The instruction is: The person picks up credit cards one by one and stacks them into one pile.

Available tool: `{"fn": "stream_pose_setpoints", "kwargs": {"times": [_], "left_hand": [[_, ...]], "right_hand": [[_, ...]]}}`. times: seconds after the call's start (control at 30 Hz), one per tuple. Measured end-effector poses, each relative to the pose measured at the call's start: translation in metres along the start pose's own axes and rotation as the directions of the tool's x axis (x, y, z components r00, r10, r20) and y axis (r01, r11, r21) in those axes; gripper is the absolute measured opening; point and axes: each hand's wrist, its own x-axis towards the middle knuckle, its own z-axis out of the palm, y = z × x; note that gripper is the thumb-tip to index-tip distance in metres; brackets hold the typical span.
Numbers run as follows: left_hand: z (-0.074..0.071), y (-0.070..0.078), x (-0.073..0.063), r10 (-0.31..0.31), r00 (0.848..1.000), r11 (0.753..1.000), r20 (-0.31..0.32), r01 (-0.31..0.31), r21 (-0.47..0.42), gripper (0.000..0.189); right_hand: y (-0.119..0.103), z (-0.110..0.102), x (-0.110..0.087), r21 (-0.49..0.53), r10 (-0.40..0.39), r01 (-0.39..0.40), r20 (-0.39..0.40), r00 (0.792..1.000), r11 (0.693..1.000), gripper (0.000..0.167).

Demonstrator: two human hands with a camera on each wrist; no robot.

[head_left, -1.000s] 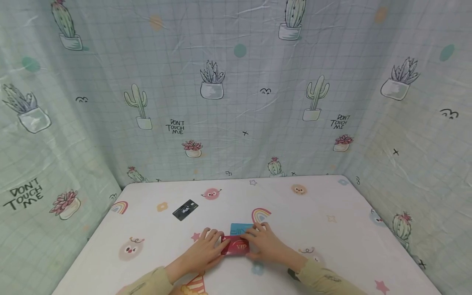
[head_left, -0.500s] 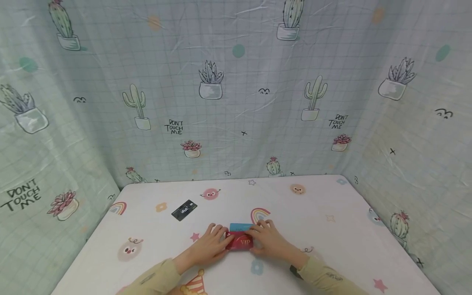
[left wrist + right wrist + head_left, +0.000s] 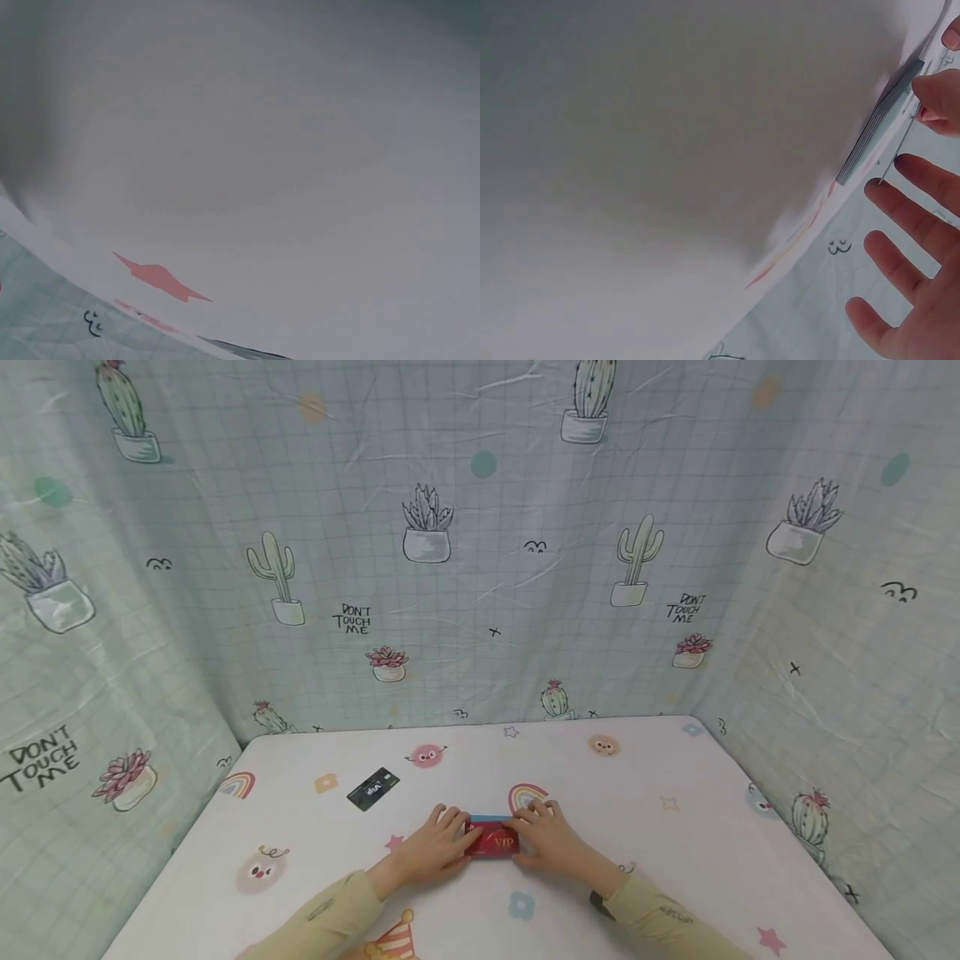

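A red VIP card (image 3: 491, 840) spans the gap between my two hands in the head view. My left hand (image 3: 433, 846) pinches its left end, thumb toward me and fingers on the far side. At the other end, my right hand (image 3: 553, 845) grips the card the same way. Behind it only a thin strip of a blue card (image 3: 491, 818) shows. In the right wrist view the blue cards form a stack (image 3: 877, 124) on the table, and the held card appears edge-on beside it, between thumb and fingertips (image 3: 881, 191). The left wrist view shows no fingers.
A black VIP card (image 3: 372, 789) lies on the white patterned table (image 3: 637, 793), left of the hands and farther back. Another dark card (image 3: 602, 906) sits partly under the right sleeve (image 3: 660, 914). A cactus-print curtain (image 3: 480, 610) surrounds the table's back and sides.
Both hands have moved the red card away from me and slightly right. It now overlaps nearly all of the blue card, which showed more before. The black card stays put.
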Motion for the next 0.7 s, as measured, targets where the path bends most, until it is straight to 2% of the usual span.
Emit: {"fn": "stream_pose_setpoints", "kwargs": {"times": [0.33,0.7], "left_hand": [[0.007,-0.007,0.009,-0.028,0.999,0.999,0.032,0.03,-0.042,0.048],[0.009,-0.01,0.013,-0.035,0.998,0.999,0.06,0.037,-0.033,0.047]], "right_hand": [[0.002,0.0,0.007,-0.002,0.057,-0.057,0.045,0.997,0.998,0.05],[0.004,0.0,0.01,0.024,0.081,-0.083,0.076,0.994,0.996,0.05]]}}
